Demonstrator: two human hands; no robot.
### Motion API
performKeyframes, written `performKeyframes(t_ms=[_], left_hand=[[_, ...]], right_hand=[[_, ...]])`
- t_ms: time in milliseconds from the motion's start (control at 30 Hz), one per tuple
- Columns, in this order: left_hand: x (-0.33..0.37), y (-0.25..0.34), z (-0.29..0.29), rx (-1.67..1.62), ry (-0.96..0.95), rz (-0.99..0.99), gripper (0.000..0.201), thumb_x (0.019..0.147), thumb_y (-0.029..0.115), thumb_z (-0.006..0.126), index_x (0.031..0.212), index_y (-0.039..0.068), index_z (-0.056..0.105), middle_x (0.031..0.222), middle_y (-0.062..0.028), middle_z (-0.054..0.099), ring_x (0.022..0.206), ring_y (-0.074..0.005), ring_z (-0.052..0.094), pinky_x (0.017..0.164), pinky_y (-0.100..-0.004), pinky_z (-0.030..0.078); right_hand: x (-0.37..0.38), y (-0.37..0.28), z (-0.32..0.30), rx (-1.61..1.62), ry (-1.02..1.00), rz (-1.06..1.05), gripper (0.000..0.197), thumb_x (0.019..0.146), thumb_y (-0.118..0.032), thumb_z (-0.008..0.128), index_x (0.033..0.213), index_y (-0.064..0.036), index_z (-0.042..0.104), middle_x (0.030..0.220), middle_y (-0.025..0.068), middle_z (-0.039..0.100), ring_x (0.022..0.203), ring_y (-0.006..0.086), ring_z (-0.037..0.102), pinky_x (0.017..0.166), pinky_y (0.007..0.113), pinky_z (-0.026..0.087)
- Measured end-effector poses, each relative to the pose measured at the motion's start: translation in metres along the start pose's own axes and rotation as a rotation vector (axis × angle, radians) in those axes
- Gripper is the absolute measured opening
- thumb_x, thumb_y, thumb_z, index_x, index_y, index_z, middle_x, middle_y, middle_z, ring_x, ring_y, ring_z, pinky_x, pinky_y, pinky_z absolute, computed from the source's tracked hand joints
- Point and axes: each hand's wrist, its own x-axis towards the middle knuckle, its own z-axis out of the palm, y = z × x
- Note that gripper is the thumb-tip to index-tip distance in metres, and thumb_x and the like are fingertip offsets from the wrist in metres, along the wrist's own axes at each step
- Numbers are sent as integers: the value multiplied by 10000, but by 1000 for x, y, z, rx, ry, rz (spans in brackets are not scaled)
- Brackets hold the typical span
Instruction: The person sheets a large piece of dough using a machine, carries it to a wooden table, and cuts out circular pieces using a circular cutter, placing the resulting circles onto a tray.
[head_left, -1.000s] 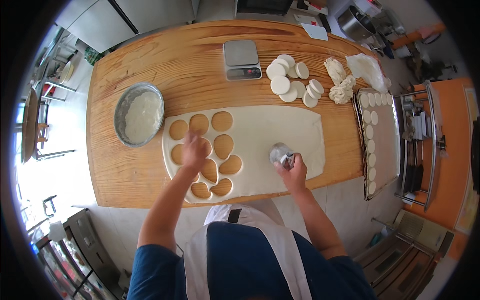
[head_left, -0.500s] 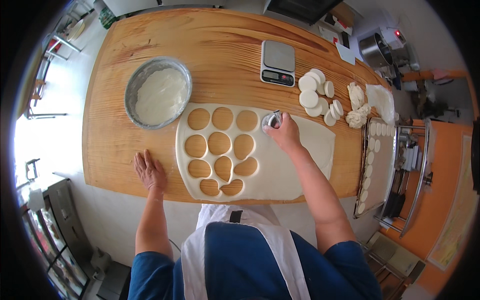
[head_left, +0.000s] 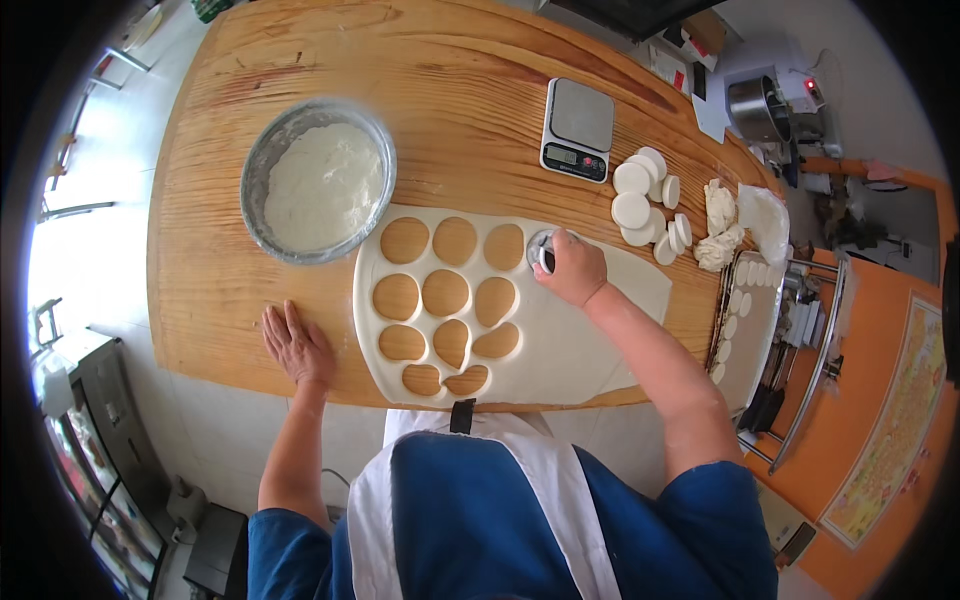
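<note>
My right hand (head_left: 578, 272) grips a round metal cutter (head_left: 541, 243) by its handle and presses it against a rolled-out sheet of white dough (head_left: 575, 340). The cutter sits just right of the top row of round holes; my fingers cover part of it. Several holes punched in the sheet's left half show the wood beneath, and some at the near side have thin or broken walls. My left hand (head_left: 300, 348) lies flat on the wooden table (head_left: 240, 330), fingers spread, left of the dough and holding nothing.
A metal bowl (head_left: 254, 200) of white flour stands beyond the dough's left end. Farther right are a kitchen scale (head_left: 580, 125), several cut dough discs (head_left: 631, 210), dough scraps (head_left: 718, 245) and a baking tray (head_left: 745, 355) carrying more discs at the table's right edge.
The whole view has shifted a little. My right hand has turned slightly on the cutter, which stays at the same place on the dough. My left hand stays flat on the table.
</note>
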Motion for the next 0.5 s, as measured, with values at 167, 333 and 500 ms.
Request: performKeyframes(t_ms=[167,333,500], left_hand=[[6,3,-1,19,-32,-37,475,797,256,391,1226,60,339,1302,-191,227,1222,-301,176,1006,-394,109],[6,2,-5,18,-37,-37,482,799,267,387,1236,73,325,1308,-183,220,1225,-299,169,1007,-389,109],[7,0,1,-5,-43,-41,492,799,288,381,1237,72,324,1309,-185,217,1228,-292,164,1007,-391,108]], right_hand=[[0,9,-8,90,38,-102,407,617,-302,629,856,-32,441,726,137,570,647,286,562,585,371,453],[-53,-19,-6,320,159,317,422,604,-302,634,853,-25,437,725,145,566,645,297,558,586,376,450],[-65,-34,16,235,102,383,425,596,-303,643,832,-10,445,698,139,562,647,296,561,596,376,453]])
